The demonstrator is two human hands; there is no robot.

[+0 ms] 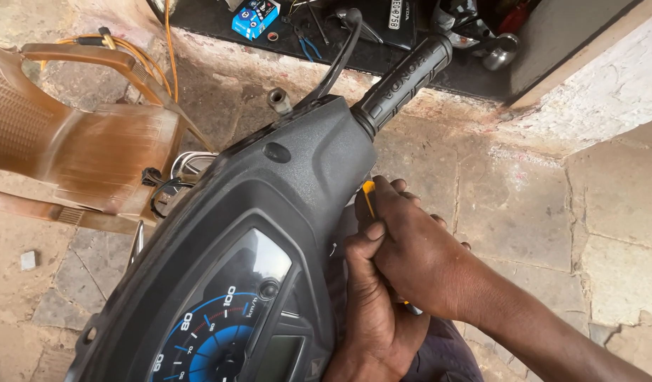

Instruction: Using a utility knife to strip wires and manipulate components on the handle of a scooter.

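We are working at the right-hand edge of the scooter's dark handlebar cover (283, 184), just below the rubber grip (404, 78). Our right hand (418, 247) is closed around a yellow-handled tool (368, 198), most likely a screwdriver, with only a short piece of the handle showing above the fingers; its tip is hidden against the side of the cover. Our left hand (372, 311) is wrapped over the cover's edge from below, thumb pressed up beside the right hand, steadying the panel. We judge this as prying or unscrewing at the seam, and it calls for firm, straight pressure while the left hand keeps the cover from shifting.

The speedometer (220, 325) sits in the cover, facing us. A brown plastic chair (78, 148) stands just beside the scooter's far side. Further off, a small blue box (255, 18) and pliers (308, 46) lie on a dark mat (212, 21) on the stone floor (538, 212), well apart from our hands. The black cable (336, 64) arches near the grip.
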